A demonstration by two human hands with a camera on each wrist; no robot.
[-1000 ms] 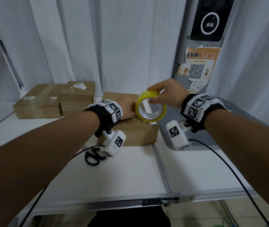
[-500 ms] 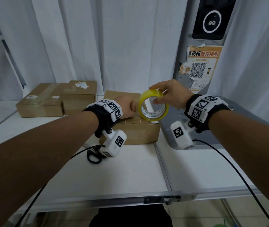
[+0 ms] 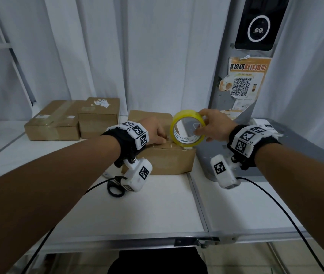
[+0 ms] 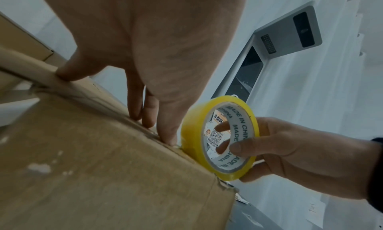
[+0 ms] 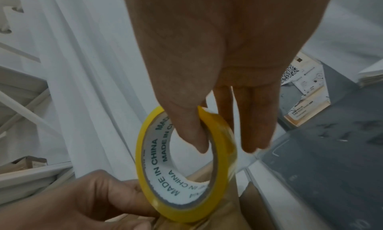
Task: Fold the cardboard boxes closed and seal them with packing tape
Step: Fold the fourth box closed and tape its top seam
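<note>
On desk, centre: closed cardboard box; left hand fingers pressed on its top seam; right hand pinching yellow tape roll upright at box's right edge.

The nearest cardboard box is matt brown corrugated board, scuffed with pale flecks, and a clear glossy strip of tape lies along its top seam. The tape roll is glossy translucent yellow plastic film wound on a matt white paper core with printed lettering. The tabletop is smooth matt white, edged and jointed in brushed metal. Behind hang soft white cloth curtains. The scissors have black plastic handles.
</note>
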